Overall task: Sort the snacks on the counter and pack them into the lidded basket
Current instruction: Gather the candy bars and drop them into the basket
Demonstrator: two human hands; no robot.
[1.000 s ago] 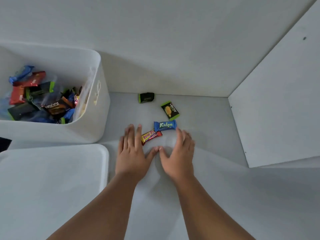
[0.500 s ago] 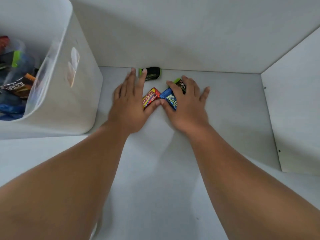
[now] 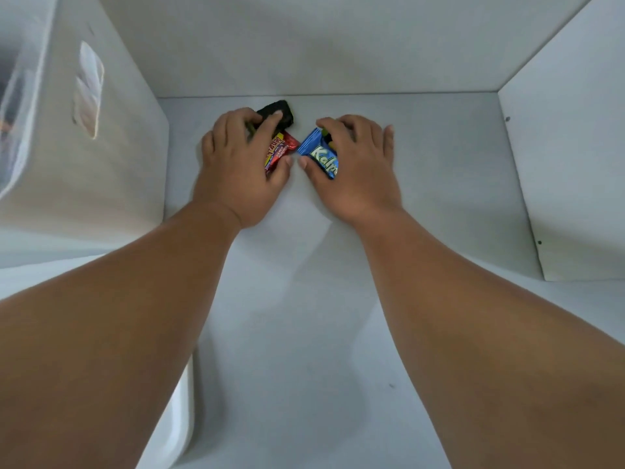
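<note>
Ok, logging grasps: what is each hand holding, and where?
Left hand curls over the black packet, thumb against the red packet. Right hand pinches the blue Kalpa packet, thumb and fingers on opposite edges.

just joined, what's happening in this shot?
A person is gathering loose snacks on the white counter. The left hand curls over a black packet and a red wrapper. The right hand grips a blue Kalpa wrapper, with another dark packet mostly hidden under its fingers. These snacks are not yet in the white basket at left.
</note>
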